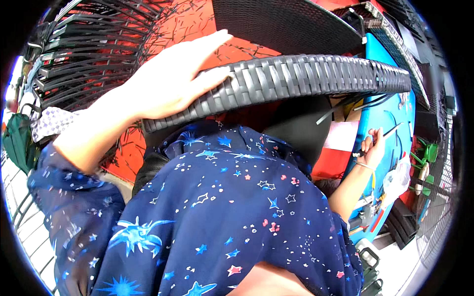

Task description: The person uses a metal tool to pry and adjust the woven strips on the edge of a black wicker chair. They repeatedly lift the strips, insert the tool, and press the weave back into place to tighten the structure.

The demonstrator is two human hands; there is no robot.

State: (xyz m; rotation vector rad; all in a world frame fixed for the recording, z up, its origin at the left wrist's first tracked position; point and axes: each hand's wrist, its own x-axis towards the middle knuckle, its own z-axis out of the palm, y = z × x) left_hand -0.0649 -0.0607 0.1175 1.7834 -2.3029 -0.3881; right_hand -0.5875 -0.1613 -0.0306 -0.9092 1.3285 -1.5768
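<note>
My left hand (173,79) lies flat, fingers together, on the left end of a curved black woven wicker rim (306,76) that arcs across the upper middle. My right hand (373,148) is lower right, fingers closed on a thin black strip (390,130) that points up and to the right, above a blue surface (397,113). A dark blue garment with star prints (217,212) fills the lower centre and hides what is beneath the rim.
An unfinished black wicker frame with loose ribs (84,49) stands at upper left over a red floor (197,24). Another woven panel (281,22) is at the top. Green items (427,153) and a clear bag (397,180) lie at right.
</note>
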